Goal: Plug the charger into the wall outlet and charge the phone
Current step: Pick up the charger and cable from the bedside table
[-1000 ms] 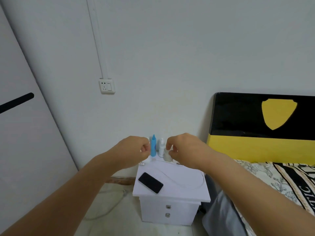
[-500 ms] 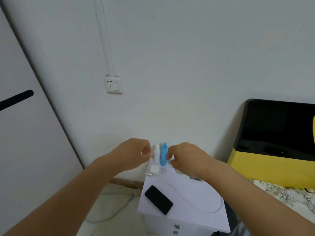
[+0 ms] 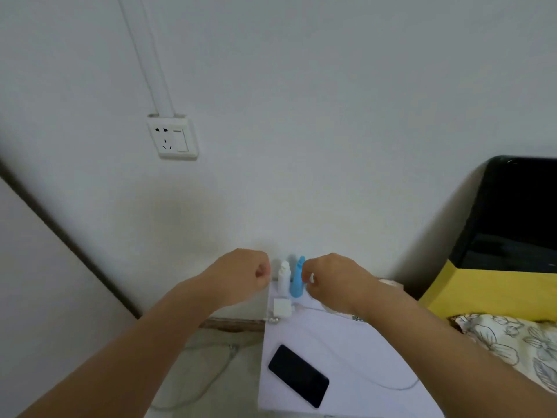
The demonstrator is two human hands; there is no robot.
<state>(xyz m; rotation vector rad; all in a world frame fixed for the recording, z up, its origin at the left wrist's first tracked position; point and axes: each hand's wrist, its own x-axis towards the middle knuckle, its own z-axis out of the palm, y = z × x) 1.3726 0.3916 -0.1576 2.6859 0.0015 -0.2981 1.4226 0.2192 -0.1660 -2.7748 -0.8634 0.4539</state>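
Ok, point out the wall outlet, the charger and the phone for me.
wall outlet (image 3: pixel 172 137): head view, middle of its white faceplate.
charger (image 3: pixel 281 308): head view, face of the white block.
phone (image 3: pixel 298 375): head view, centre of dark screen.

Two bare forearms, extended forward from the lower corners and converging toward centre. Left hand (image 3: pixel 241 274): loosely fisted, fingers curled inward, knuckles up. Right hand (image 3: pixel 333 279): likewise curled, thumb and fingertips pinched together. Hands level, apart.

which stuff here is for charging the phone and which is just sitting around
For the job: charger, cable, phone, wall outlet.
Just lying about: white bottle, blue bottle, bed.
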